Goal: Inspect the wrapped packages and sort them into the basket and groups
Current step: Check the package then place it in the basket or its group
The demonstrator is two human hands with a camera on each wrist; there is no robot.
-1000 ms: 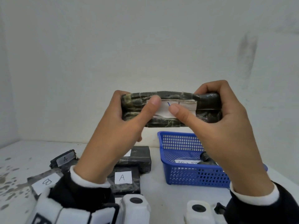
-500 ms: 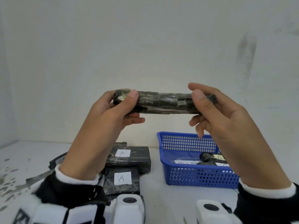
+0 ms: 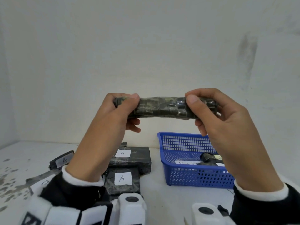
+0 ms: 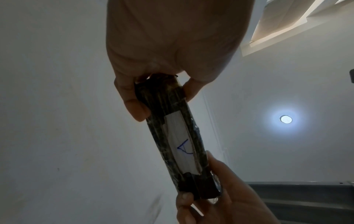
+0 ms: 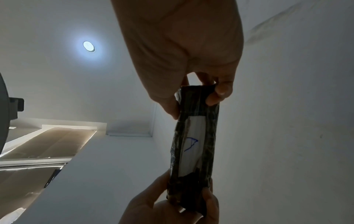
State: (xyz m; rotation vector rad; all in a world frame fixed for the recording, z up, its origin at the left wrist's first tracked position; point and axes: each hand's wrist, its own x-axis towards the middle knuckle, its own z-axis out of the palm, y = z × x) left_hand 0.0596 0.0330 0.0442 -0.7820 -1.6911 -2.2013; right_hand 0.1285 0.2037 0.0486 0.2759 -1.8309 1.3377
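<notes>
A long dark wrapped package (image 3: pixel 162 108) is held level in the air above the table. My left hand (image 3: pixel 125 108) pinches its left end and my right hand (image 3: pixel 201 108) pinches its right end. Its white label with a blue "A" (image 4: pixel 182 145) faces down, away from the head view, and shows in both wrist views (image 5: pixel 191 144). A blue basket (image 3: pixel 186 174) stands on the table below the right hand, with a small dark package (image 3: pixel 207 158) and paper slips inside. Dark packages labelled "A" (image 3: pixel 122 178) lie below the left hand.
More dark packages lie on the white table (image 3: pixel 155 200) at the left, one labelled "A" (image 3: pixel 61 159), another partly hidden by my left sleeve. A white wall (image 3: pixel 146 54) stands close behind. The table's left part is speckled with dark stains (image 3: pixel 9 176).
The package has been rolled so its label turned from facing me to facing down. Both hands shifted from thumbs on the label to pinching the ends, and the package sits slightly lower.
</notes>
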